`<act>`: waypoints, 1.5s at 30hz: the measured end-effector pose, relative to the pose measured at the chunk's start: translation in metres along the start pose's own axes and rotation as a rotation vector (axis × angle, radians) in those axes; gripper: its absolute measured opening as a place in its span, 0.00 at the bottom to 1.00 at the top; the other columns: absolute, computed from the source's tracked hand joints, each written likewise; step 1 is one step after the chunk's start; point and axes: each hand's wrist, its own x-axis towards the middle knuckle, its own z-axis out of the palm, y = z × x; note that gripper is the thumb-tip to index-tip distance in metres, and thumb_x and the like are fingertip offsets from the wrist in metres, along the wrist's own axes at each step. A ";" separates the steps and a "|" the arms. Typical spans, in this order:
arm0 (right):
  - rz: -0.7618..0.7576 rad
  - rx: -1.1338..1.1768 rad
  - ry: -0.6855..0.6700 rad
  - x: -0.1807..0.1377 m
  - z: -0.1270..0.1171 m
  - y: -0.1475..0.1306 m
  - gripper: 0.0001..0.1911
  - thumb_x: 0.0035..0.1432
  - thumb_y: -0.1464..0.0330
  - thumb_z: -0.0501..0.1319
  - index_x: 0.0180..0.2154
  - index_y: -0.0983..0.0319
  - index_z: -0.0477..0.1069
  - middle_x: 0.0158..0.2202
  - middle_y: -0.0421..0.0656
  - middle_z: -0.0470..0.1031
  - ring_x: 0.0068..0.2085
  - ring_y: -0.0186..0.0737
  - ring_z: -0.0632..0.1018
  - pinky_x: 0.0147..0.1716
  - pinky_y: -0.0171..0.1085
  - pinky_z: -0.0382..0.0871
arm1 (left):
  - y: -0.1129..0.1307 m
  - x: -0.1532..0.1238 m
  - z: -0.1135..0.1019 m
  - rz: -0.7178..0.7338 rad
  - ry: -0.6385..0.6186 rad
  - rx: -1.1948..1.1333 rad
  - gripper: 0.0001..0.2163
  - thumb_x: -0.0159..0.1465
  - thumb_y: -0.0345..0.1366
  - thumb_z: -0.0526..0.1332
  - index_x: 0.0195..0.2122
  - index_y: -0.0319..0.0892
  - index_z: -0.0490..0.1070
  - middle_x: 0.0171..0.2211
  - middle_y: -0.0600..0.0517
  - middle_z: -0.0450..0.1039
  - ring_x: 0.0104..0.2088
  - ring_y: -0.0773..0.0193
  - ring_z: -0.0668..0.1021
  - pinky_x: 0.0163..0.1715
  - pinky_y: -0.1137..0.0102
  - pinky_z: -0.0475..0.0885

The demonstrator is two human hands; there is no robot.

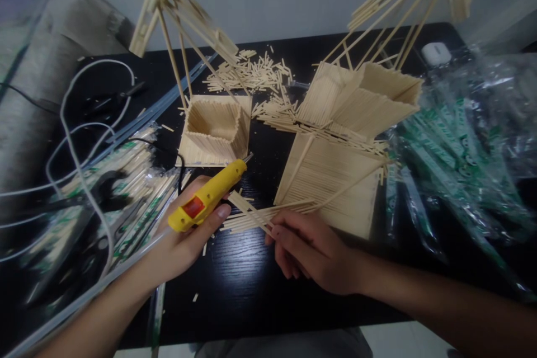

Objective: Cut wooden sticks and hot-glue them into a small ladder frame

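Note:
My left hand [188,240] is wrapped round a yellow hot glue gun [210,194] with a red switch; its nozzle points up and to the right. A clear glue stick [138,251] runs out of its back end. Between the thumb and fingers of my right hand [310,243] are a couple of thin wooden sticks [250,211], their far ends close to the nozzle. More loose sticks [243,224] lie under them on the table. Just beyond my right hand is a flat panel of sticks [335,179]. An open box of sticks on a square base [216,123] stands past the glue gun.
A second stick structure [364,95] stands at the back right, beside a pile of short cut pieces [251,72]. Plastic-wrapped chopsticks, pliers [104,190] and a looping white cable [69,123] crowd the left. Green-printed wrappers [448,145] cover the right side.

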 end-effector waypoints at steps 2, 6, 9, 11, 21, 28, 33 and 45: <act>0.001 -0.003 0.001 0.000 0.000 -0.001 0.17 0.77 0.56 0.52 0.40 0.61 0.68 0.21 0.34 0.70 0.19 0.28 0.67 0.17 0.26 0.59 | 0.000 0.001 0.000 0.023 -0.006 0.032 0.09 0.67 0.43 0.67 0.45 0.47 0.77 0.37 0.51 0.76 0.39 0.56 0.77 0.39 0.67 0.72; 0.007 -0.006 0.010 0.002 0.000 -0.003 0.16 0.76 0.58 0.53 0.40 0.62 0.68 0.21 0.34 0.69 0.19 0.28 0.68 0.17 0.26 0.59 | 0.003 0.004 0.002 0.097 0.018 0.171 0.08 0.68 0.42 0.66 0.44 0.46 0.75 0.38 0.51 0.75 0.39 0.57 0.76 0.43 0.66 0.71; 0.009 0.003 0.007 0.003 0.000 -0.005 0.16 0.76 0.58 0.53 0.40 0.62 0.68 0.21 0.34 0.69 0.18 0.28 0.67 0.17 0.26 0.59 | 0.005 0.004 0.003 0.172 0.012 0.277 0.07 0.71 0.41 0.61 0.47 0.46 0.73 0.40 0.51 0.76 0.40 0.58 0.77 0.45 0.65 0.71; 0.011 0.013 0.004 0.003 0.000 -0.005 0.16 0.76 0.58 0.53 0.40 0.62 0.68 0.21 0.34 0.69 0.18 0.28 0.67 0.17 0.26 0.59 | 0.005 0.004 0.003 0.202 0.011 0.311 0.07 0.73 0.40 0.60 0.48 0.47 0.72 0.42 0.51 0.76 0.41 0.58 0.77 0.45 0.64 0.72; 0.013 0.021 0.000 0.003 0.000 -0.005 0.15 0.76 0.60 0.52 0.39 0.62 0.69 0.20 0.33 0.68 0.18 0.28 0.66 0.18 0.26 0.59 | 0.005 0.003 0.004 0.187 0.033 0.295 0.07 0.72 0.41 0.60 0.47 0.46 0.72 0.41 0.52 0.77 0.42 0.59 0.78 0.44 0.65 0.73; -0.001 0.019 0.004 0.004 -0.001 -0.005 0.15 0.76 0.60 0.53 0.39 0.62 0.69 0.20 0.33 0.68 0.18 0.28 0.66 0.17 0.26 0.59 | 0.003 0.001 0.000 -0.111 0.191 -0.035 0.14 0.66 0.49 0.67 0.47 0.47 0.74 0.41 0.52 0.79 0.41 0.56 0.80 0.41 0.64 0.77; 0.002 0.012 0.012 0.003 -0.001 -0.006 0.15 0.76 0.60 0.53 0.38 0.62 0.69 0.20 0.33 0.68 0.18 0.28 0.66 0.17 0.26 0.59 | 0.011 0.002 -0.001 -0.173 0.162 -0.218 0.15 0.63 0.49 0.70 0.44 0.46 0.74 0.37 0.53 0.77 0.35 0.60 0.77 0.34 0.67 0.74; 0.009 0.017 0.017 0.003 -0.002 -0.007 0.15 0.75 0.60 0.53 0.38 0.62 0.69 0.19 0.33 0.67 0.18 0.28 0.65 0.17 0.26 0.58 | 0.007 -0.003 0.001 -0.140 0.028 -0.334 0.11 0.67 0.46 0.68 0.45 0.47 0.76 0.32 0.55 0.72 0.30 0.67 0.74 0.30 0.73 0.75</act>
